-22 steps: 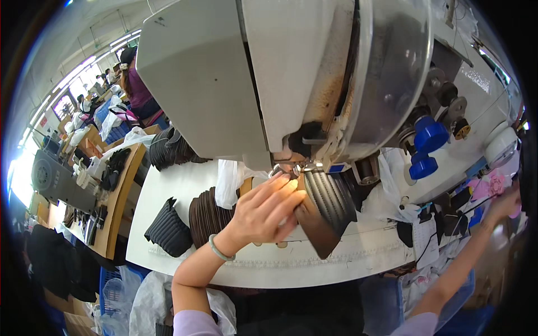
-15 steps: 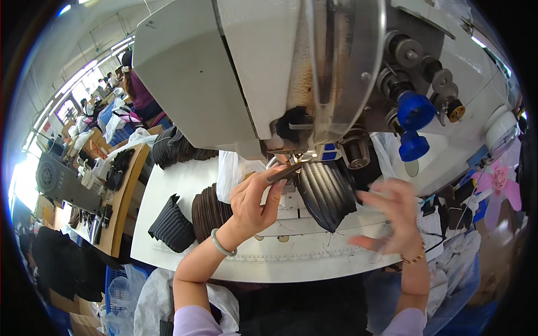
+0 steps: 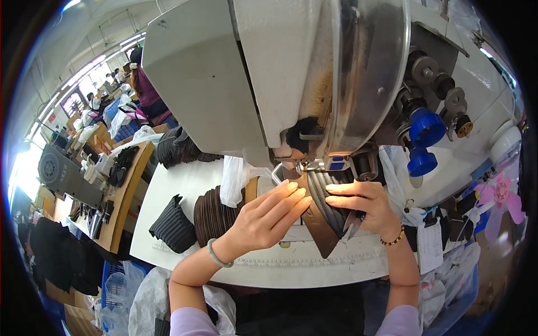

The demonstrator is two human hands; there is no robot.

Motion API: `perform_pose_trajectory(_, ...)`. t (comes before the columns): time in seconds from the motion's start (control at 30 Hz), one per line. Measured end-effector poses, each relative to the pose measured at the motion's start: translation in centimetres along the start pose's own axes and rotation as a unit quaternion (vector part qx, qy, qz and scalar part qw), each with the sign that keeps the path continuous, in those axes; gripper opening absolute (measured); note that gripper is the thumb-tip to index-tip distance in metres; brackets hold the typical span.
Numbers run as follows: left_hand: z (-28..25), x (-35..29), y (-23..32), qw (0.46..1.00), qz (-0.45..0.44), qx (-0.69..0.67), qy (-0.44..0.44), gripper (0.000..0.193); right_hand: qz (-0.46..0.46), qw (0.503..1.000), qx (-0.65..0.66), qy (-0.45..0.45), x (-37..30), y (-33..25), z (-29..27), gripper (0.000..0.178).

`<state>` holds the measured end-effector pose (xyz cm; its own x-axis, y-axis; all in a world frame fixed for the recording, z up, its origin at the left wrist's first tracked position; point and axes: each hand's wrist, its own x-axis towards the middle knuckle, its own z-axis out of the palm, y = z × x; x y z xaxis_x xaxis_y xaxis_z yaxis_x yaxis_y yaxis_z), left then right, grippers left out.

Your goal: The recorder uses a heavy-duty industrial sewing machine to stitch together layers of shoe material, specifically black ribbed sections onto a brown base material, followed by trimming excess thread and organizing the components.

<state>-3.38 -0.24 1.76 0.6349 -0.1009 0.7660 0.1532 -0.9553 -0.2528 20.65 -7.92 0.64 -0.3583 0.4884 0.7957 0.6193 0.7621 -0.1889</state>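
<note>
Both hands are lying on a ribbed, dark brown piece of padded material that is sitting on the white table directly under the head of a large grey sewing machine. The piece is looking leathery and quilted in parallel ridges, with a smoother brown, pointed flap hanging toward the table's near edge. The left hand is resting flat with fingers stretched out and together, fingertips pressing on the left edge of the piece, not closed around anything. The right hand is also spread flat, fingers pointing left across the ribs, pinning the piece down rather than clutching it (a beaded bracelet is showing at that wrist, a pale green bangle at the other).

Just left of the left hand, a stack of brown ribbed pieces is standing on edge, and beside it a black ribbed piece is leaning. A white plastic bag is lying behind them. More dark ribbed pieces are piling up at the table's far corner. The machine's bulky head is blocking the view of the needle area; two blue knobs are sticking out on its right side. Farther left, another person is sitting at a distant workstation.
</note>
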Motion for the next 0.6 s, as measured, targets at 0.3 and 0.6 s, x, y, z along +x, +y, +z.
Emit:
perform_pose_trajectory(0.3,-0.1,0.1,-0.6,0.999,0.028,0.011,-0.014,0.036,-0.007,1.0,0.002,0.014,-0.1,-0.3,0.4,0.046)
perform_pose_trajectory(0.6,0.9,-0.3,-1.5,1.0,-0.012,-0.002,0.011,0.038,0.01,0.999,-0.044,0.028,-0.6,0.5,1.3,0.044)
